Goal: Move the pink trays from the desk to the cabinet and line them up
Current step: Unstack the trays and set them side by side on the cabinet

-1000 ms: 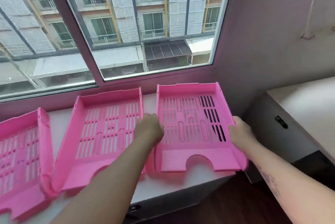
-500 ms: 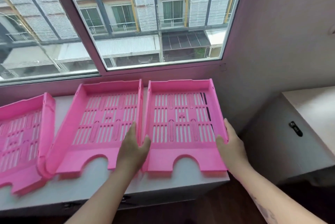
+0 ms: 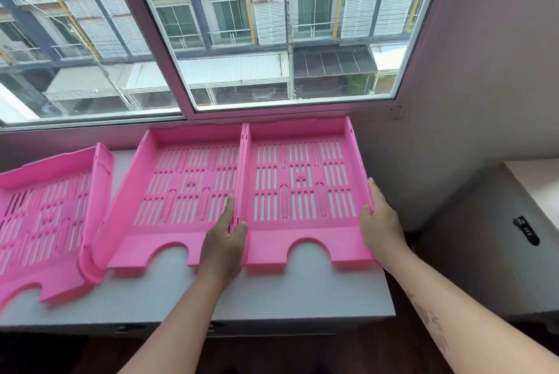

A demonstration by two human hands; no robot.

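Three pink trays lie in a row on the white cabinet top (image 3: 272,292) under the window (image 3: 242,41). The right tray (image 3: 302,180) sits flat with its left wall touching the middle tray (image 3: 187,186). The left hand (image 3: 223,240) pinches that shared wall, thumb inside the right tray, fingers in the middle one. The right hand (image 3: 381,222) lies open against the right tray's outer wall, apparently pressing it. The left tray (image 3: 45,210) is skewed, overlapping the middle tray's front corner.
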